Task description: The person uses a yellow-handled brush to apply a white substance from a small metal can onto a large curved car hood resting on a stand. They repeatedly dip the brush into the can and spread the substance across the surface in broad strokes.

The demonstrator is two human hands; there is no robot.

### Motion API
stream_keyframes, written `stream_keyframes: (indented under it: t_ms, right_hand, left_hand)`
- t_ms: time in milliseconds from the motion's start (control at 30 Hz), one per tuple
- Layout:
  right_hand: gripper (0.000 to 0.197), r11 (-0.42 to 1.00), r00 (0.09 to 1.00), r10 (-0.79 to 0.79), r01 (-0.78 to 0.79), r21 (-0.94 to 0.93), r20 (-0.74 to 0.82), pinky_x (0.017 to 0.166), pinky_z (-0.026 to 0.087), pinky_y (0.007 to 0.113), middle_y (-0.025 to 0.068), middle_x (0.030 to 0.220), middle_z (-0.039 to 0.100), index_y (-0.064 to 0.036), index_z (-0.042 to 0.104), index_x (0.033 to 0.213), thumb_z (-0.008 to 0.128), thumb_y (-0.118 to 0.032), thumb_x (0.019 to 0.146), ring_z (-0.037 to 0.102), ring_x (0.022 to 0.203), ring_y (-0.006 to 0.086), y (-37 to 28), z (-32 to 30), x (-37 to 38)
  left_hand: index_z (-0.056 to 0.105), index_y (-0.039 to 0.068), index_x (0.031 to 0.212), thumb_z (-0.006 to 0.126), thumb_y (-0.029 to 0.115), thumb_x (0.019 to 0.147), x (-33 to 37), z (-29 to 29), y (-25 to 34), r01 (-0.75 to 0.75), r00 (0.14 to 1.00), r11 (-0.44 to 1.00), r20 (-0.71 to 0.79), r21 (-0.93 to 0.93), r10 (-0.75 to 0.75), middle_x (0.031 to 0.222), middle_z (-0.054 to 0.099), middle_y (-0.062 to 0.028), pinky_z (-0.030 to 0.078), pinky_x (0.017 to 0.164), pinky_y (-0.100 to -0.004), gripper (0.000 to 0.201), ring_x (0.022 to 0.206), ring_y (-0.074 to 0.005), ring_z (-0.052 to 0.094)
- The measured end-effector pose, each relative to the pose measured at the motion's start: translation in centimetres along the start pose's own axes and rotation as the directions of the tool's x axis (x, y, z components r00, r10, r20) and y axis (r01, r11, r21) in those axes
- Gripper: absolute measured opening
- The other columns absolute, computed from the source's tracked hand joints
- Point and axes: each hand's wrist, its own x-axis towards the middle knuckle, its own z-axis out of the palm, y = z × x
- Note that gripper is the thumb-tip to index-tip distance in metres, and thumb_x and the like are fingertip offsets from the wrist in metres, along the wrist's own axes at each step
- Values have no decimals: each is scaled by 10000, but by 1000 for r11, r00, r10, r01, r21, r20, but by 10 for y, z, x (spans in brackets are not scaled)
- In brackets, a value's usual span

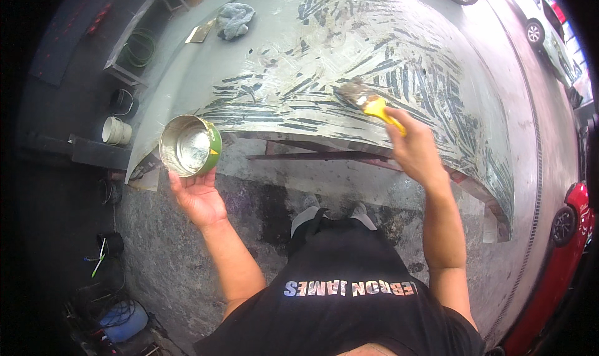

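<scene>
My left hand is closed around the lower side of a round green can, which tilts so its pale, coated inside shows. In my right hand is a paintbrush with a yellow handle. Its bristles are somewhat blurred and lie over a large grey car panel, seemingly touching it. Dark streaks and whitish patches cover much of the panel's middle and right side. The can is held just beyond the panel's near left edge.
A grey cloth and a small flat card lie on the panel's far left. White buckets and a metal frame rack stand at the left. A red car is at the right, and a pale car farther back.
</scene>
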Motion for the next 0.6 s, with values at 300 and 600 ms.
stream_keyframes:
  t_ms: [300, 600]
  right_hand:
    - [277, 936, 996, 48, -19, -352, 76, 803, 528, 514, 263, 965, 714, -37, 648, 1201, 620, -111, 936, 689, 894, 444, -11, -1, -11]
    - [277, 956, 974, -182, 208, -207, 136, 765, 525, 507, 276, 962, 692, -33, 647, 1212, 605, -46, 939, 669, 872, 472, -13, 95, 22]
  left_hand:
    - [474, -44, 1432, 621, 465, 983, 4, -51, 8, -26, 992, 999, -125, 28, 29, 1340, 602, -220, 608, 924, -428, 695, 1168, -301, 652]
    - [483, -53, 1417, 613, 436, 995, 8, -41, 4, -42, 994, 999, -102, -33, 38, 1301, 623, -219, 635, 871, -414, 659, 1099, -305, 684]
